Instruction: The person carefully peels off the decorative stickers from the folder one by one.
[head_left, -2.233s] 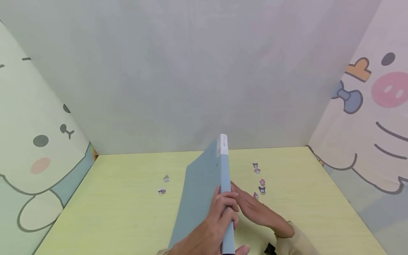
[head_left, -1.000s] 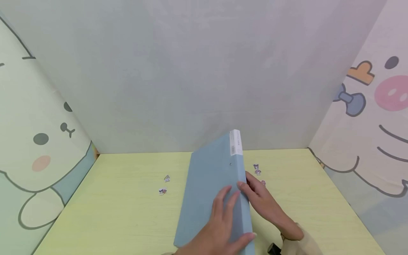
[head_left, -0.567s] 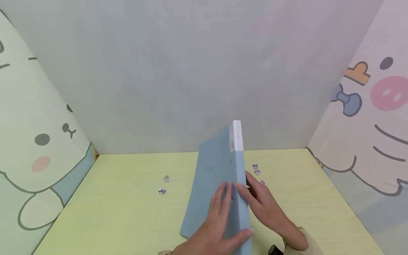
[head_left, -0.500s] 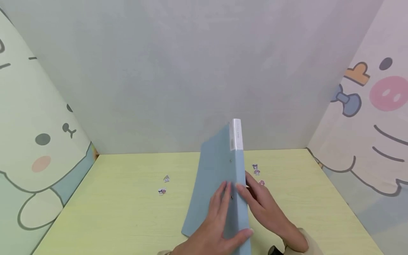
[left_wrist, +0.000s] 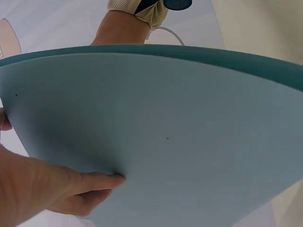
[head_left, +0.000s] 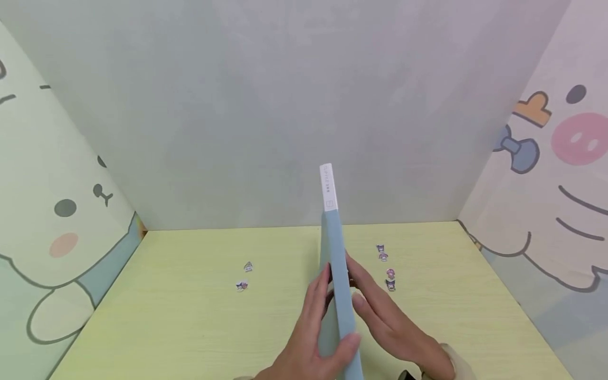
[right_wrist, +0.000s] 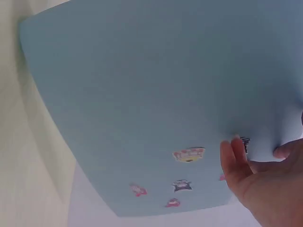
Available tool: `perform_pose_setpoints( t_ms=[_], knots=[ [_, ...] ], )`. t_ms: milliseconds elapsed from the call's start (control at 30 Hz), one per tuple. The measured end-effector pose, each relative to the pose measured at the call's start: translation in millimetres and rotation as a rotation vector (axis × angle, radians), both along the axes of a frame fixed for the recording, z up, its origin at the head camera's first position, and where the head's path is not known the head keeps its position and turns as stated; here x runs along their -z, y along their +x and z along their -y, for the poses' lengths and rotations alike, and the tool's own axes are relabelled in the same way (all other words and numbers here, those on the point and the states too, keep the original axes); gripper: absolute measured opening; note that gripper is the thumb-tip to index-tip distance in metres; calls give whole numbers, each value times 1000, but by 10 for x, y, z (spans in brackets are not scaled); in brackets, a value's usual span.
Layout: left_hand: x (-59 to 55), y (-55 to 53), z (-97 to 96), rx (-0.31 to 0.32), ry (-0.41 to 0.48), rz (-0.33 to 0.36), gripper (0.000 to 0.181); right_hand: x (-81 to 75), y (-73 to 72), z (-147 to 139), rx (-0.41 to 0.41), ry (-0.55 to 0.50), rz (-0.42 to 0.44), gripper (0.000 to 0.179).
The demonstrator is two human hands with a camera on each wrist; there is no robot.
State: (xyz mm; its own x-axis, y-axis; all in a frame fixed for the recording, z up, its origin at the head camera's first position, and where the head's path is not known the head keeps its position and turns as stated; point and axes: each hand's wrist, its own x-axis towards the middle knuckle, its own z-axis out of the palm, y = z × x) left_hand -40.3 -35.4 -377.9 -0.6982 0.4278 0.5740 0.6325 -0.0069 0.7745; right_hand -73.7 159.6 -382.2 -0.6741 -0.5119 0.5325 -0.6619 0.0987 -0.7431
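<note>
A light blue file folder (head_left: 338, 258) stands on edge, spine up, with a white label (head_left: 328, 187) at the far end of the spine. My left hand (head_left: 311, 332) grips it near its close end, thumb over the spine and fingers pressing the left cover, which dents in the left wrist view. My right hand (head_left: 391, 322) lies along the opposite side, its fingertips (right_wrist: 234, 146) touching the cover beside a small dark sticker (right_wrist: 245, 143). Several cartoon stickers dot that cover, among them a yellow and pink one (right_wrist: 189, 154) and a dark one (right_wrist: 182, 185).
Two small cartoon stickers (head_left: 248, 266) lie on the pale yellow table (head_left: 190, 316) left of the folder. Several more stickers (head_left: 390, 285) lie to its right. A grey wall (head_left: 237, 132) rises at the back, with cartoon-printed walls (head_left: 579, 211) on both sides.
The folder has swung left and become more upright, its left cover now nearly edge-on. Its far end has risen in the head view. Both hands have shifted left with it.
</note>
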Motion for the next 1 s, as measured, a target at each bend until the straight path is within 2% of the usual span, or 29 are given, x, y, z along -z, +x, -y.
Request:
perform_pose_setpoints(
  t_ms=[100,167,267,400,533,600,700,767,1000],
  knots=[
    [-65,22,18,48,45,28,90,7,-4,11,48,44,-135,66],
    [-99,40,25,65,64,51,92,11,-11,22,47,39,-185,64],
    [-129,54,25,92,105,81,94,24,-36,31,8,9,-224,58],
    [-161,69,37,128,186,229,91,73,-68,32,-23,23,-230,56],
    [-211,91,54,27,234,483,85,144,-73,50,9,121,-246,61],
    [-216,83,64,-35,244,550,82,174,-70,67,39,176,-257,63],
    [-188,46,106,-81,253,587,79,204,-79,101,92,250,-260,64],
    [-152,22,140,-97,250,588,76,218,-93,111,115,281,-240,65],
    [-43,-10,266,-133,305,654,71,271,-158,55,153,251,-46,68]
  ],
)
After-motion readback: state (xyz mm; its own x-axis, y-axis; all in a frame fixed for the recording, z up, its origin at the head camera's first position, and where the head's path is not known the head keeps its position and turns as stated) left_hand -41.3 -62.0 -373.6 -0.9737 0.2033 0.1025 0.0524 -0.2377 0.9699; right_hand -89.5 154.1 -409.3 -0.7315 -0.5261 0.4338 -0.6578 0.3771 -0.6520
